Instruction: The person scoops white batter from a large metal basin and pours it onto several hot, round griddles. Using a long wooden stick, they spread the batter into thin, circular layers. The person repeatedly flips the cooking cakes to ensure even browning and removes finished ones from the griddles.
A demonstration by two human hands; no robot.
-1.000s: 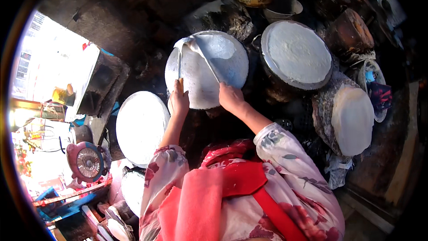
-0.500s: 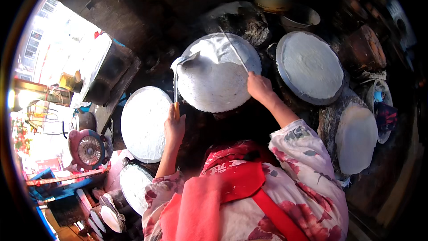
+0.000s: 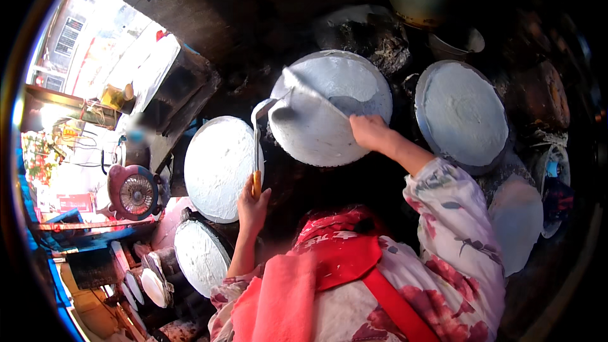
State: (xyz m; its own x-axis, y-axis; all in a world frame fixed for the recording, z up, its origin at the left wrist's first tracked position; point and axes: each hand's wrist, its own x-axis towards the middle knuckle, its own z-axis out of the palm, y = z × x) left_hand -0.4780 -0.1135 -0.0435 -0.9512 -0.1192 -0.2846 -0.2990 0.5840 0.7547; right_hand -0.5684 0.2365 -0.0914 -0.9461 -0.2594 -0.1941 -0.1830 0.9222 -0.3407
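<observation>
In front of me is a round pan (image 3: 313, 142), with smooth white batter (image 3: 348, 79) over its far and right part. The near part shows a thinner, speckled surface. My left hand (image 3: 251, 209) is closed round the orange handle of a long metal tool (image 3: 256, 142), whose bent upper end reaches the pan's left edge. My right hand (image 3: 370, 133) grips a long thin flat stick (image 3: 316, 97), slanting over the pan toward its far left. Motion smears the stick, so whether it touches the batter I cannot tell. A dark shadow lies beside the tool's end.
White-coated round pans stand left (image 3: 221, 171), lower left (image 3: 201, 256) and right (image 3: 462, 114). A pale round sheet (image 3: 516, 225) lies at the lower right. A pink fan (image 3: 136, 193) is on the left. Pots (image 3: 456, 41) stand at the back right.
The stick has swung to the left over the pan. The wrinkled white layer at the far side now looks smooth, with a greyish patch near the middle. The whole view has shifted a little.
</observation>
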